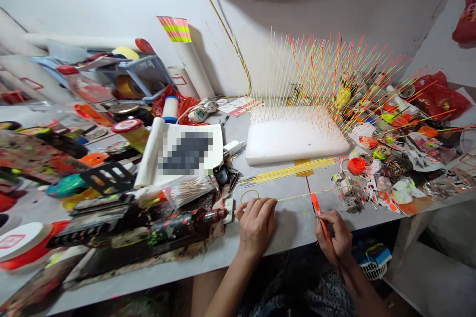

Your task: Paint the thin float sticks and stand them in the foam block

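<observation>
My left hand [256, 223] rests on the grey table [282, 228], fingers pinched on the end of a thin yellow-green stick [312, 193] that runs to the right. Just left of it sits a paint-spattered rotary tool [186, 223] with a chuck. My right hand [334, 237] is closed on an orange paint brush [318, 208], its tip pointing up toward the stick. Behind them stands a white foam block [293, 141] bristling with several painted sticks [327, 74]. A row of loose painted sticks [290, 172] lies in front of the block.
A rubber band [249, 194] lies by my left hand. Paint lids, an orange cap [356, 165] and spattered scraps crowd the right. Tape rolls, trays and a paper pad [186, 153] fill the left. Red bags [441, 94] sit at the far right.
</observation>
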`<state>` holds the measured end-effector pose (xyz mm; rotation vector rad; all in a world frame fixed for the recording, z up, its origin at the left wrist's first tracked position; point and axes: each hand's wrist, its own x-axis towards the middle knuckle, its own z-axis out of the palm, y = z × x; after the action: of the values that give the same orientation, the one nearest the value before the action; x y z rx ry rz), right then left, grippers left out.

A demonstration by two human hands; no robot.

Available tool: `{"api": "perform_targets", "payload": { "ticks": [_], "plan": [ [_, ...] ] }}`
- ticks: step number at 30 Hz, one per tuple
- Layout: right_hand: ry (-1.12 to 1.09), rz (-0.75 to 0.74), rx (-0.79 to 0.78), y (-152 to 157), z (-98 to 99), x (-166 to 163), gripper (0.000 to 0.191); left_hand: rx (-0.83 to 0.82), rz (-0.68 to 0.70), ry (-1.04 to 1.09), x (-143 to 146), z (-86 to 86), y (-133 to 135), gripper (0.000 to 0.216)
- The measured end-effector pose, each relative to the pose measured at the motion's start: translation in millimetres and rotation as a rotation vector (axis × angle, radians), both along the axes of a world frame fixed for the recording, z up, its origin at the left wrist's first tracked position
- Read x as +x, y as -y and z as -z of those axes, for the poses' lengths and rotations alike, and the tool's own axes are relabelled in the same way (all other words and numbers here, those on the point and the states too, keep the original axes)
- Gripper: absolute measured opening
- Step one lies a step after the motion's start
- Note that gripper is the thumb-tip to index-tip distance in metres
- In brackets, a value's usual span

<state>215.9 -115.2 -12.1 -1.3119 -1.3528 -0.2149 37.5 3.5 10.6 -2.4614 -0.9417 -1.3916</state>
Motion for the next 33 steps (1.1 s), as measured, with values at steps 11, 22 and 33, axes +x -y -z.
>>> {"api": "perform_targets", "payload": {
  "ticks": [11, 22, 33],
  "plan": [
    [0.038, 0.024, -0.020, -5, 5.2, -1, 0.011, -0.021, 0.018, 0.020, -1, 0.6, 1, 0.016],
    [-0.004, 0.040, -0.054, -1, 13.8, 2, 0.010, -0.037, 0.027, 0.045, -1, 0.1, 1, 0.016],
    [-0.032, -0.097, 0.003, 0, 6.1, -16, 0.018, -0.038, 0.013, 0.026, -2, 0.8, 2, 0.017]
  ]
}}
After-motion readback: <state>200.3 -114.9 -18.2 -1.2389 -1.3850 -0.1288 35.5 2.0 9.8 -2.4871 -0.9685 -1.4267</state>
